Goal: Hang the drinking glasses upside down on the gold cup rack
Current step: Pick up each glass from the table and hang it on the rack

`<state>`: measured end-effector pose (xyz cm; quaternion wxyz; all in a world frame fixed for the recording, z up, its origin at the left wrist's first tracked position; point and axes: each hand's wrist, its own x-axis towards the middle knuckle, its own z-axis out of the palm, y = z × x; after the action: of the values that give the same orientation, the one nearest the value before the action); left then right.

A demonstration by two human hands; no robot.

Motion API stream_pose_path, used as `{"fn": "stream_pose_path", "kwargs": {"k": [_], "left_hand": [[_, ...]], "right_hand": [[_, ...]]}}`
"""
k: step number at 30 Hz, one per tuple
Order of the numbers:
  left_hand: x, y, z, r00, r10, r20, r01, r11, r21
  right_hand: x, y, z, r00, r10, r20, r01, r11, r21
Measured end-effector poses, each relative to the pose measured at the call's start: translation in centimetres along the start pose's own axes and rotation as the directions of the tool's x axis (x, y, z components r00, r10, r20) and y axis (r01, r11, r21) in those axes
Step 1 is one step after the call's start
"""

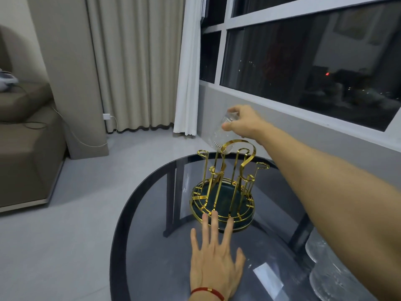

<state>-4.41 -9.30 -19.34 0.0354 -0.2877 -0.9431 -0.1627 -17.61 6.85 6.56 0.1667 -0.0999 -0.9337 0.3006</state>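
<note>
right hand grips tilted glass; centre its mouth over a rack peg; left hand spread flat, steadying base

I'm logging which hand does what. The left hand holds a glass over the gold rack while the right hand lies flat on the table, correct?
Hands are swapped. The head view shows the right hand holding the glass over the rack, while the left hand lies flat on the table.
</note>
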Motion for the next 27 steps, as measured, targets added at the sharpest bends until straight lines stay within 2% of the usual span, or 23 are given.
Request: {"fn": "stream_pose_path", "kwargs": {"k": [4, 9, 12, 17, 19, 23, 27], "left_hand": [[0.1, 0.0, 0.1, 1.0, 0.005, 0.001, -0.005, 1.0, -0.013], [0.0, -0.1, 0.4, 0.999, 0.011, -0.052, -0.013, 0.999, -0.038], [0.0, 0.0, 0.5, 1.0, 0.011, -0.019, -0.011, 0.999, -0.04], [0.0, 0.0, 0.4, 0.996, 0.019, -0.089, -0.022, 0.999, -0.028], [0.1, -0.1, 0.4, 1.0, 0.012, -0.029, -0.013, 0.999, -0.04], [0.1, 0.0, 0.3, 0.999, -0.003, -0.049, 0.0, 0.999, -0.043], [-0.1, -0.2, 0.4, 0.999, -0.003, -0.041, 0.003, 1.0, -0.01]], "right_hand": [[1.2, 0.2, 1.9, 0.983, 0.094, 0.155, -0.067, 0.983, -0.169], [2.2, -0.4, 2.5, 0.925, 0.23, 0.304, -0.151, 0.953, -0.264], [2.4, -1.2, 2.7, 0.879, 0.267, 0.394, -0.144, 0.938, -0.315], [2.5, -1.6, 2.9, 0.841, 0.279, 0.465, -0.1, 0.922, -0.373], [2.5, -1.2, 2.8, 0.849, 0.266, 0.457, -0.113, 0.935, -0.335], [2.0, -0.2, 2.5, 0.902, 0.186, 0.389, -0.102, 0.969, -0.226], [-0.2, 0.6, 1.3, 0.996, -0.016, 0.092, 0.029, 0.989, -0.143]]}}
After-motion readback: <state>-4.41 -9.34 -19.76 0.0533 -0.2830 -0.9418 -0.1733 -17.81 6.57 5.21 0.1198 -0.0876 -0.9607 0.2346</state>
